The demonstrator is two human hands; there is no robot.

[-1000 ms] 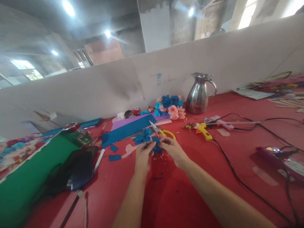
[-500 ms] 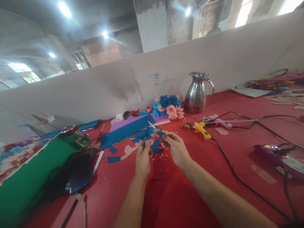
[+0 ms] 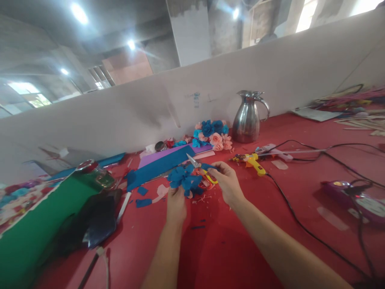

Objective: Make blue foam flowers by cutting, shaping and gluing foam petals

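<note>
No text can be read clearly; a small cluster of blue marks point(image 3: 196, 100), stacked in short lines like writing or a stamp, stands on the pale partition point(image 3: 135, 114) behind the table, too blurred to make out; just right of it is a faint, thin cross-like mark point(image 3: 211, 99).

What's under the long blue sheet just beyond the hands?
Past the far edge of the blue sheet, a purple sheet pokes out from beneath; whatever else the blue covers can't be seen.
</note>
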